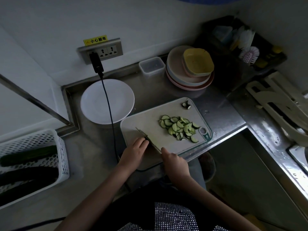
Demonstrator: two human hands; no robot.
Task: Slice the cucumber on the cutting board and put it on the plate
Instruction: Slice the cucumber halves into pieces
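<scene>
Head view, looking down on a dim steel counter [166, 95]. Cutting board [145, 120] at centre, its near corner hanging past the counter edge. Heap of cucumber slices [179, 127] on the board's right half; cut-off end piece [186, 104] alone near the far corner. Left hand [135, 151] at the board's near left, fingers curled down over a dark stub [147, 138], too hidden to make out. Right hand [175, 163] just beside it, wrapped round the knife handle, forefinger stretched along the back of the blade; knife [148, 139] slanting up-left across the board, right against the left fingertips. White plate [93, 104] bare, beyond the board's left corner, touching or nearly so. Black cable [108, 112] dropping from a plug [96, 62] in the wall socket, crossing over the plate and passing between plate and board. White basket [41, 139] at far left with dark whole cucumbers inside. Lidded tub [151, 65] and stacked plates [180, 77] under a yellow dish [198, 62] at the back. Rack of utensils at far right.
</scene>
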